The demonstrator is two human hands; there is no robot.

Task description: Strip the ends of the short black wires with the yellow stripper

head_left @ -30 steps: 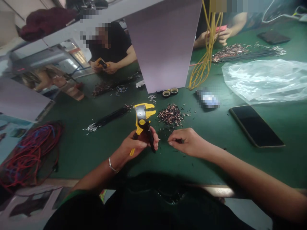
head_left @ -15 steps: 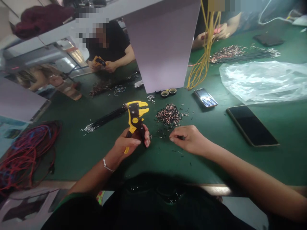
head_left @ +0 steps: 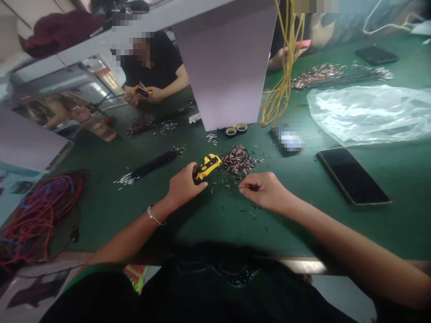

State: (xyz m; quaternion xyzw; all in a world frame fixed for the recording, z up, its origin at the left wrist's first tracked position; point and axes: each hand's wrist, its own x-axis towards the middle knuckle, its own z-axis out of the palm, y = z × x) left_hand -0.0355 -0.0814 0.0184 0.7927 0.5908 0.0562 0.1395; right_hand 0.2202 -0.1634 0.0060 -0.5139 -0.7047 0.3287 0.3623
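My left hand (head_left: 184, 183) is wrapped round a yellow and black wire stripper (head_left: 209, 166), its jaws tilted toward a pile of short copper and black wire pieces (head_left: 237, 159). Just right of and below that pile is my right hand (head_left: 261, 189), its thumb and fingers pinched together. A small dark thing shows within its curled fingers, too hidden to make out. Loose cut bits lie on the green table between and below the hands. A bundle of black wires (head_left: 151, 166) with bright ends rests to the left of my left hand.
Red and blue cables (head_left: 40, 215) are heaped at the left. Two tape rolls (head_left: 236, 130) stand near a pale partition (head_left: 229, 67). A smartphone (head_left: 353, 176), a blurred small device (head_left: 288, 138) and a plastic bag (head_left: 370, 114) lie right. Other people's hands work across the table.
The wire stripper has swung from upright to lying low, its jaws now by the wire pile. My left hand has turned over with it. My right hand has barely moved.
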